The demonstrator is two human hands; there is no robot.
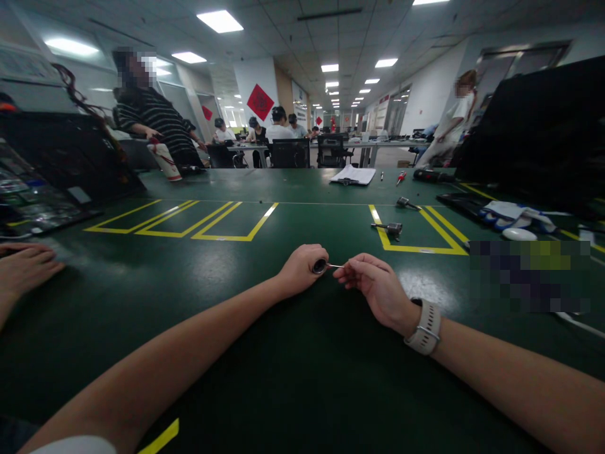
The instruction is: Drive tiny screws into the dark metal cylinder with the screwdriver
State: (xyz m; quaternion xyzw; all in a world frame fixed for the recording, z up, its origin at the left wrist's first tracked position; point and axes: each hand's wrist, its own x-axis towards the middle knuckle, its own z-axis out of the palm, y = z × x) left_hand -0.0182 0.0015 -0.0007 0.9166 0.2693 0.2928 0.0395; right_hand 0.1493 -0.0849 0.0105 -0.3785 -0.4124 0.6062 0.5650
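My left hand (302, 271) is wrapped round a dark metal part whose round, ring-like end (319, 266) faces me; the rest of it is hidden in the fingers. My right hand (371, 280), with a pale watch on its wrist, pinches a thin metal rod (336, 266) that runs from its fingertips to the edge of that part. Whether the rod enters the part or only touches it, I cannot tell. Beyond my right hand, a metal part with a thin shaft (390, 228) lies on the table, and a similar part (407, 203) rests farther back.
The green table (227, 391) has yellow tape outlines (222, 238). Papers (353, 175), a red-handled screwdriver (401, 177) and a dark power tool (432, 176) lie at the back; gloves (513, 214) lie right. Another person's hand (28, 268) rests at left. People are in the background.
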